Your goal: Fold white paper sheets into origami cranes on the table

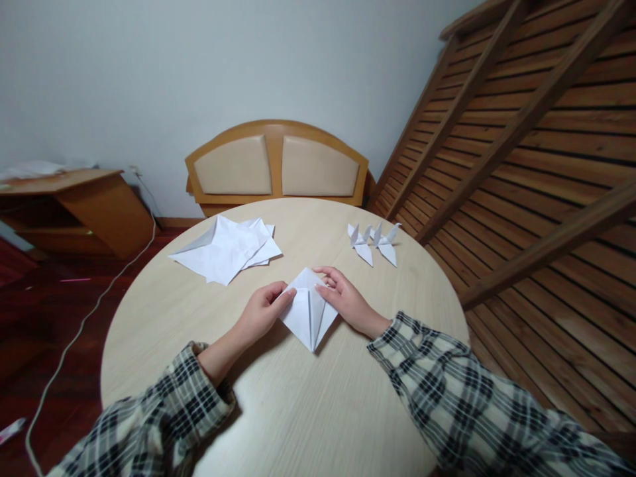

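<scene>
A sheet of white paper folded into a diamond (304, 315) is held between my hands over the middle of the round table, one corner pointing toward me. Creased flaps run down its front to that near corner. My left hand (264, 308) grips the left edge, thumb on top and the other fingers mostly hidden behind. On the upper right edge my right hand (345, 298) is closed, its thumb pressing the paper and its fingers curled at the back.
The pale round table (278, 411) carries a pile of white paper sheets (226, 248) at the back left. Two folded paper cranes (362, 244) stand at the back right. Beyond are a headboard (275, 165), a wooden slatted frame (536, 165) and a desk (94, 205) with a cable (99, 298).
</scene>
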Available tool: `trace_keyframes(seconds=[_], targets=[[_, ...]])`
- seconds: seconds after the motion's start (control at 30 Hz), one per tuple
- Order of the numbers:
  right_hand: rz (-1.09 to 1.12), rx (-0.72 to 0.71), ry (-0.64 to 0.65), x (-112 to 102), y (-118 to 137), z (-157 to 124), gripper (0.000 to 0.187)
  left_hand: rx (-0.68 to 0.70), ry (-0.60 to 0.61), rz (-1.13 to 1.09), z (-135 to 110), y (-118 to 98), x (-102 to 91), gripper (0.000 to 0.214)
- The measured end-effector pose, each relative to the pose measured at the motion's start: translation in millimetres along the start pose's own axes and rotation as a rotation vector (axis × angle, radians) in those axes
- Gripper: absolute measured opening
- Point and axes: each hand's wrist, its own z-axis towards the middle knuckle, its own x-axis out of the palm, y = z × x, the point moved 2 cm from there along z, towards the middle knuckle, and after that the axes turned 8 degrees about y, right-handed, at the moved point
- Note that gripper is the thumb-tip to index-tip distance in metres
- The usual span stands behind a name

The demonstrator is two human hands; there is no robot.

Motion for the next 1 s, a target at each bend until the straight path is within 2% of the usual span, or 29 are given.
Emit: trace_keyframes(seconds=[0.07, 0.2, 0.27, 0.4, 0.53, 0.7, 0.83, 0.93, 1.0], targets=[[-0.043, -0.049, -0.025, -2, 1, -1, 0.042, 0.004, -0.038, -0.017, 1, 0, -1.6, 0.036], [-0.193, -0.146, -0.003, -2, 7, -2, 0.023, -0.011, -0.114, -0.029, 3, 3, -5.4, 0.035], [-0.238, -0.163, -0.004, -2, 10, -2, 0.021, -0.028, -0.139, -0.028, 3, 5, -6.7, 0.035], [-0.181, -0.109, -0.039, -3, 9, -2, 0.029, -0.031, -0.177, -0.023, 4, 8, -7.8, 0.035], [-0.107, -0.086, -0.017, -3, 6, -2, 0.035, -0.012, -0.211, -0.035, 4, 10, -8.6, 0.035], [-0.057, -0.044, -0.008, -2, 5, -1, 0.020, 0.017, -0.239, -0.049, 5, 9, -9.8, 0.034], [-0.087, -0.026, -0.054, -4, 1, 1, 0.021, 0.054, -0.277, -0.113, 4, 8, -11.0, 0.021], [-0.128, -0.030, -0.110, -7, -4, 2, 0.022, 0.061, -0.256, -0.139, 3, 6, -10.9, 0.035], [-0.148, -0.040, -0.134, -8, -6, 3, 0.022, 0.058, -0.223, -0.121, 2, 3, -10.1, 0.033]])
